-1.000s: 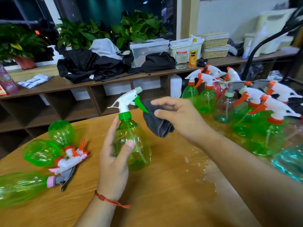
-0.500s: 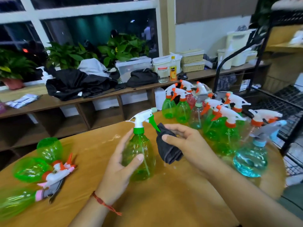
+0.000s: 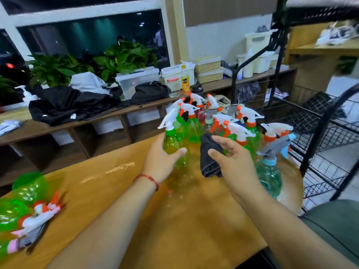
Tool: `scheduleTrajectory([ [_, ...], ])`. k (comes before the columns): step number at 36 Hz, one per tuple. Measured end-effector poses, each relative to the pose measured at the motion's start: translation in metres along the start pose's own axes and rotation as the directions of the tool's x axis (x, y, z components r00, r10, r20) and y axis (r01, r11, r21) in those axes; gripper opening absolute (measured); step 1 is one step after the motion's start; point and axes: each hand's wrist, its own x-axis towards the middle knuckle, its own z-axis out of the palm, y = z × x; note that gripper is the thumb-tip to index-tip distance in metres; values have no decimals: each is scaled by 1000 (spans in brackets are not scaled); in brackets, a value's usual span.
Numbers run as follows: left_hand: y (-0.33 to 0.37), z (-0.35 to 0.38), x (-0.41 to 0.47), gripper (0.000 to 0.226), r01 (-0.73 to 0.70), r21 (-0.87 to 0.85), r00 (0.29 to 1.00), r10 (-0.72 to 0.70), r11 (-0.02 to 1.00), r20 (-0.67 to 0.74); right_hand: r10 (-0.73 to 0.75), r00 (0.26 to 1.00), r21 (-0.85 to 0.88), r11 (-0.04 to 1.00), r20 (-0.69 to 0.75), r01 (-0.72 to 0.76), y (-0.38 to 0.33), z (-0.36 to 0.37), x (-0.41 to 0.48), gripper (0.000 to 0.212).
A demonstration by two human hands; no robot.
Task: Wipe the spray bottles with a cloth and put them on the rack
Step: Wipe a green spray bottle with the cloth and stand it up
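The round wooden counter (image 3: pixel 136 220) is used as the working surface, and the black wire rack (image 3: pixel 314 121) is stood just beside its right edge, presumably so that wiped bottles can be passed straight across. Between the two, a crowd of upright green spray bottles with white-and-orange triggers (image 3: pixel 240 133) and a pale blue spray bottle with a grey trigger (image 3: pixel 270 175) are gathered, so the way over is judged to be partly blocked. More green bottles lying on their sides (image 3: pixel 25 202) are kept at the counter's left edge.

A green plastic spray bottle with a white trigger (image 3: pixel 172 144) is held upright by the left hand (image 3: pixel 159 162), its grip wrapped round the body. Whether the base rests on the counter cannot be told. A dark grey folded cloth (image 3: pixel 208 162) is pinched in the grip of the right hand (image 3: pixel 233 162), just beside that bottle but apart from it. It seems to be held ready for wiping.
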Motion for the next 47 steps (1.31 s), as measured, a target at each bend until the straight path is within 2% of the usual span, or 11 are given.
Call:
scheduleTrajectory([
  [3, -9, 20, 33, 76, 29, 29, 999, -29, 999, 13, 4, 1000, -8, 1000, -16, -5, 9, 0, 12, 34],
  [9, -19, 54, 86, 93, 9, 116, 998, -16, 993, 53, 35, 999, -22, 999, -16, -35, 25, 11, 36, 37],
  [13, -30, 67, 94, 94, 15, 123, 991, -32, 992, 134, 45, 999, -25, 999, -5, -45, 29, 15, 46, 37],
  [17, -33, 70, 93, 94, -2, 137, 987, -20, 991, 161, 63, 998, -28, 998, 2, -62, 31, 18, 49, 37],
  [20, -37, 65, 89, 108, -1, 98, 986, -15, 995, 164, 56, 998, -35, 998, 12, -55, 28, 23, 46, 37],
  [22, -48, 58, 86, 107, 13, 63, 988, -22, 998, 153, 45, 999, -20, 999, 29, -45, 24, 28, 42, 38],
  [26, -46, 21, 55, 89, -4, 149, 993, -14, 989, 118, 1, 996, -19, 1000, 95, 1, 15, 48, 31, 39],
  [32, -76, -68, -3, 72, 58, 329, 995, -82, 942, 58, -21, 975, 22, 1000, 223, 17, -1, 106, -6, 43],
  [36, -101, -134, -45, 68, 131, 406, 991, -130, 905, -30, -10, 935, 50, 999, 354, -8, -8, 158, -40, 39],
  [40, -125, -201, -87, 65, 150, 498, 987, -101, 854, -124, 5, 881, 62, 997, 473, -39, -21, 208, -78, 38],
  [47, -163, -288, -150, 49, 207, 641, 976, -109, 739, -189, -55, 791, 93, 996, 610, -2, -37, 288, -124, 38],
])
